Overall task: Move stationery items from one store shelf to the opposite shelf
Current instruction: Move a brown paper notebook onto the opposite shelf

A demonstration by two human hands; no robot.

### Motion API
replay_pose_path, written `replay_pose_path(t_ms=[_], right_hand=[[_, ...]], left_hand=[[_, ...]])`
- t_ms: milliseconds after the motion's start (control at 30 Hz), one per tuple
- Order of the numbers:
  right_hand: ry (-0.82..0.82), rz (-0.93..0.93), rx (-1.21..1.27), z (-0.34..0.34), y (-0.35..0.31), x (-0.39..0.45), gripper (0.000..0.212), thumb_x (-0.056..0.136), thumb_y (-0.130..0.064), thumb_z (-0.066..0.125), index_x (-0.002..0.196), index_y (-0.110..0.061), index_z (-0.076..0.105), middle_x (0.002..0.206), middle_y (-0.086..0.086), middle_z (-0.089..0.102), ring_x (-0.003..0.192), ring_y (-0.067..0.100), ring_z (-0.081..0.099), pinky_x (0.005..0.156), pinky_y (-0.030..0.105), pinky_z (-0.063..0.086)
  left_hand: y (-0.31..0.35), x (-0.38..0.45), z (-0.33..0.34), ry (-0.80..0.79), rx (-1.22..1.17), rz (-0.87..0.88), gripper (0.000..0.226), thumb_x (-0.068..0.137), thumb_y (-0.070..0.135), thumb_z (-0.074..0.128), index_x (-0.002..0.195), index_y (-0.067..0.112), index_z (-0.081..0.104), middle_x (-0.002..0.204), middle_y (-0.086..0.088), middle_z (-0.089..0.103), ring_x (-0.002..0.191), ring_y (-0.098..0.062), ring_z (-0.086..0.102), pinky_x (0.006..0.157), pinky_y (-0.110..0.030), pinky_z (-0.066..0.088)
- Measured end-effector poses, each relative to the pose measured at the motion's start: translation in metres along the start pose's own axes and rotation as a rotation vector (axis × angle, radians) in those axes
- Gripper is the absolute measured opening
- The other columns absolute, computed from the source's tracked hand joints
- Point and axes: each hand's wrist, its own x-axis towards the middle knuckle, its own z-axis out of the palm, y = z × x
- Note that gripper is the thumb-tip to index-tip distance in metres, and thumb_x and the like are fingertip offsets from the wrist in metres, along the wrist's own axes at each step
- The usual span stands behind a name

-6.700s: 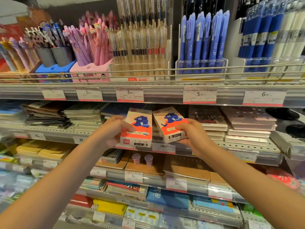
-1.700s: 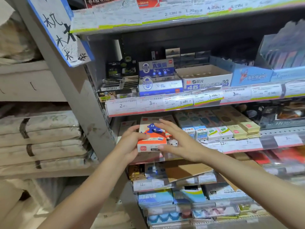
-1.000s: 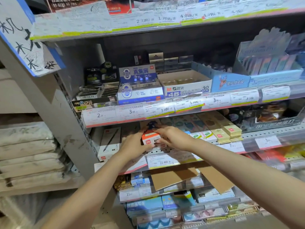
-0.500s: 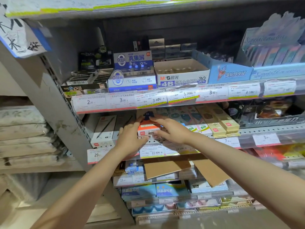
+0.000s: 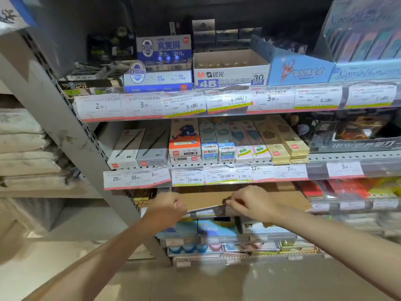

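The orange-and-cream dinosaur box (image 5: 184, 141) lies flat on the middle shelf (image 5: 338, 157), long axis running front to back, orange end toward me (beside "M&G" packs (image 5: 209, 146)). My left hand (image 5: 168, 208) is curled empty; my right hand (image 5: 252, 203) pinches a cardboard flap (image 5: 204, 199).

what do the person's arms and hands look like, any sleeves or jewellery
Both forearms are bare as far as the view shows: no sleeves or gloves. The left hand and right hand show no rings, and neither wrist carries a watch or bracelet. The picture is slightly blurred, so small details such as nails cannot be told.
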Motion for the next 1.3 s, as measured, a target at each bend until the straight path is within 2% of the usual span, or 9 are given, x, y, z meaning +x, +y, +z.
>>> replay_pose_path(t_ms=[167, 400, 500, 567, 667, 800, 967, 1067, 1300], right_hand=[[-0.078, 0.441, 0.130, 0.032, 0.025, 0.016, 0.040, 0.094, -0.036, 0.040, 0.065, -0.011, 0.052, 0.083, 0.021, 0.068, 0.084, 0.034, 0.064, 0.061, 0.029, 0.036], [-0.081, 0.841, 0.470, 0.048, 0.029, 0.050, 0.054, 0.091, -0.042, 0.048, 0.052, -0.005, 0.044, 0.061, 0.010, 0.053, 0.085, 0.028, 0.057, 0.058, 0.029, 0.033], [-0.034, 0.940, 0.672, 0.057, 0.033, 0.055, 0.047, 0.086, -0.034, 0.061, 0.052, -0.009, 0.040, 0.063, 0.006, 0.049, 0.079, 0.022, 0.051, 0.067, 0.027, 0.035], [-0.034, 0.958, 0.773, 0.059, 0.035, 0.056, 0.035, 0.085, -0.027, 0.064, 0.062, -0.006, 0.047, 0.074, 0.008, 0.053, 0.071, 0.022, 0.052, 0.065, 0.030, 0.040], [-0.048, 0.924, 0.895, 0.060, 0.037, 0.053, 0.044, 0.087, -0.020, 0.062, 0.119, 0.008, 0.049, 0.094, 0.014, 0.063, 0.064, 0.019, 0.055, 0.062, 0.030, 0.050], [-0.005, 0.791, 0.900, 0.053, 0.043, 0.035, 0.056, 0.092, -0.015, 0.053, 0.139, 0.005, 0.030, 0.134, 0.019, 0.048, 0.115, 0.031, 0.054, 0.097, 0.026, 0.044], [0.071, 0.714, 0.935, 0.049, 0.070, 0.008, 0.028, 0.090, -0.016, 0.055, 0.108, 0.005, 0.050, 0.112, 0.025, 0.059, 0.102, 0.040, 0.060, 0.083, 0.050, 0.055], [0.119, 0.719, 1.010, 0.038, 0.082, -0.010, 0.011, 0.092, -0.005, 0.050, 0.099, 0.003, 0.048, 0.095, 0.019, 0.057, 0.087, 0.031, 0.062, 0.057, 0.031, 0.060], [0.172, 0.759, 0.920, 0.027, 0.134, -0.048, 0.035, 0.091, -0.012, 0.055, 0.119, 0.006, 0.046, 0.115, 0.019, 0.057, 0.101, 0.030, 0.058, 0.075, 0.035, 0.059]], left_hand=[[-0.019, 0.031, 0.029, -0.061, -0.346, -0.408, 0.041, 0.079, 0.013, 0.058, 0.043, 0.012, 0.038, 0.040, -0.004, 0.042, 0.038, -0.019, 0.042, 0.049, -0.025, 0.040], [-0.007, 0.059, 0.051, 0.045, -0.743, -0.615, 0.018, 0.084, 0.009, 0.063, 0.092, -0.006, 0.057, 0.056, -0.005, 0.039, 0.055, -0.023, 0.043, 0.068, -0.032, 0.043], [-0.006, 0.062, 0.053, 0.055, -0.780, -0.634, 0.064, 0.083, 0.006, 0.063, 0.133, -0.018, 0.030, 0.062, -0.015, 0.045, 0.057, -0.027, 0.045, 0.073, -0.035, 0.043], [-0.007, 0.064, 0.053, 0.011, -0.853, -0.645, 0.067, 0.081, 0.002, 0.062, 0.136, -0.015, 0.028, 0.111, -0.039, 0.055, 0.099, -0.046, 0.056, 0.090, -0.041, 0.044], [-0.007, 0.062, 0.050, -0.029, -1.021, -0.587, 0.079, 0.075, -0.005, 0.063, 0.142, -0.004, 0.022, 0.145, -0.019, 0.038, 0.126, -0.037, 0.043, 0.103, -0.046, 0.038], [0.001, 0.048, 0.059, -0.099, -1.179, -0.515, 0.050, 0.086, -0.014, 0.048, 0.123, 0.016, 0.034, 0.144, -0.018, 0.038, 0.116, -0.035, 0.049, 0.095, -0.044, 0.043], [0.021, 0.040, 0.080, -0.119, -1.236, -0.478, 0.055, 0.085, -0.014, 0.049, 0.122, 0.022, 0.030, 0.130, -0.022, 0.044, 0.095, -0.036, 0.053, 0.068, -0.042, 0.047], [0.045, 0.041, 0.094, -0.117, -1.269, -0.439, 0.054, 0.084, -0.018, 0.047, 0.121, 0.018, 0.030, 0.125, -0.020, 0.046, 0.095, -0.035, 0.055, 0.071, -0.043, 0.048], [0.092, 0.057, 0.141, -0.112, -1.272, -0.434, 0.055, 0.079, -0.024, 0.048, 0.126, 0.003, 0.037, 0.116, -0.023, 0.056, 0.093, -0.034, 0.058, 0.077, -0.045, 0.049]])
